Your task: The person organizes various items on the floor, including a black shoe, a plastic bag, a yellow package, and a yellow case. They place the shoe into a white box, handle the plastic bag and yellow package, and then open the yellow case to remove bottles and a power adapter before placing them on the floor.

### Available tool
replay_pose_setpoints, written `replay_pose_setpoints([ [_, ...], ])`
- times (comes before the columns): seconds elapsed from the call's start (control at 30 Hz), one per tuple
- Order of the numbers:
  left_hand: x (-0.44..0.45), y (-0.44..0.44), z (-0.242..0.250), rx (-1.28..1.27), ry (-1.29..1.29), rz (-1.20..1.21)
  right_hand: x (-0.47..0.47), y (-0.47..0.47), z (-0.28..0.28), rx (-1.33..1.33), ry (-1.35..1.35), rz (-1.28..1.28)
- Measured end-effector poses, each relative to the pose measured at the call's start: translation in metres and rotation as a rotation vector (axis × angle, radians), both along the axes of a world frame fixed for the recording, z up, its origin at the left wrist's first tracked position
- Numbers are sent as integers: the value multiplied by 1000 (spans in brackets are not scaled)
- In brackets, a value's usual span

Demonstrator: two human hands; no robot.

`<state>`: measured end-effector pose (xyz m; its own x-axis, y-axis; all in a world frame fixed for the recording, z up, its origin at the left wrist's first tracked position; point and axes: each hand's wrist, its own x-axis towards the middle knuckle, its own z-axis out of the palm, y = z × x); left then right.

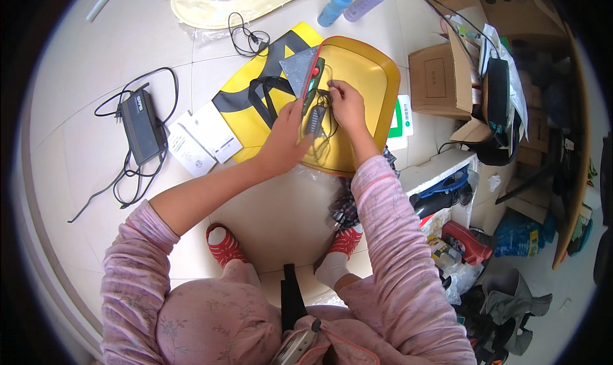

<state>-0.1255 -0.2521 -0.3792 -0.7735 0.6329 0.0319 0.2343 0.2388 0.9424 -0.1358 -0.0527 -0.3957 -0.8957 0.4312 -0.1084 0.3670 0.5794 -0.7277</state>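
Note:
A yellow metal box or tray with a red rim (392, 73) is tilted before me. My left hand (286, 137) grips its left side, fingers along the rim. Inside it, my right hand (348, 104) pinches a thin dark cable (333, 125) between thumb and fingers. A green device with a red button (314, 77) leans along the inner left wall. Below that lies a dark ribbed block (315, 119), partly behind my left thumb and slightly blurred. Under the box's left side are a yellow and black bag (239, 120) and a grey flat sheet (298, 70).
Left on the tiles lie a black power adapter (141, 125) with looped cords and white printed papers (203, 137). A coiled black cable (249, 41), a blue bottle (337, 5) and a purple bottle (366, 3) are ahead. Cardboard boxes (438, 80) and a white foam box (438, 173) stand right.

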Motion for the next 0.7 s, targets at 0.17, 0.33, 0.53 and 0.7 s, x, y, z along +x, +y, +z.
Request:
replay_pose_setpoints([
  [0.17,4,-2,7,-53,61,-16,-18,-1,8,345,-120,134],
  [0.33,7,-8,11,70,-35,-2,2,9,0,-100,-116,-10],
  [0.53,10,-8,7,10,37,-32,39,-19,3,-372,-4,-416],
  [0.7,11,-10,0,161,-77,-15,40,-61,6,-612,-71,-179],
])
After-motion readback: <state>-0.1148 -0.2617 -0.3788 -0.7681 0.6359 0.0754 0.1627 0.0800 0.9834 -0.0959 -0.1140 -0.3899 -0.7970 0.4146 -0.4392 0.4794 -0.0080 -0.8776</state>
